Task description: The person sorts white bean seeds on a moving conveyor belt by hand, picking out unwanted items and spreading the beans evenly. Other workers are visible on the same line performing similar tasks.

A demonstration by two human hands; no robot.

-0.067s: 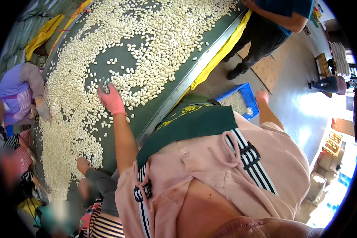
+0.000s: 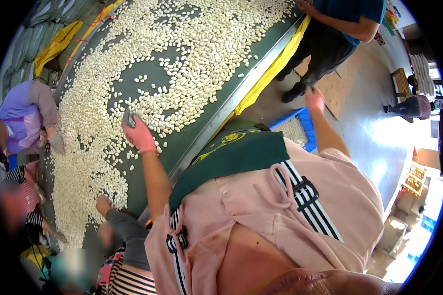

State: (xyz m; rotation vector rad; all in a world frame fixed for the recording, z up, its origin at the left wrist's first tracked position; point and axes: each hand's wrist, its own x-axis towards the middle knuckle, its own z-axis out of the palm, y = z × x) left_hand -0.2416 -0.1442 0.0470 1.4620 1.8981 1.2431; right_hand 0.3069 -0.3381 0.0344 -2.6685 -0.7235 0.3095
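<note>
White beans (image 2: 197, 83) lie spread in a thick layer over a dark green sorting surface (image 2: 152, 120). My left hand (image 2: 139, 132), in a pink glove with grey fingers, rests among them near the surface's close side. Its fingers are curled together, and whatever they may hold is hidden. My right hand (image 2: 315, 101), also in a pink glove, is off to the right, away from the beans on the surface. It hangs above the floor beyond a blue crate (image 2: 307, 123); its fingers are too small and blurred to read.
A metal rim (image 2: 231, 101) with yellow sheeting (image 2: 261, 83) beside it edges the surface. A person in a blue shirt (image 2: 352, 19) stands at the far right side. Across the beans, a person in purple (image 2: 24, 110) reaches in with gloved hands. More people sit at lower left.
My right hand has risen away from the blue crate, toward the standing person's legs. My left hand stays almost in place, its fingers slightly more curled.
</note>
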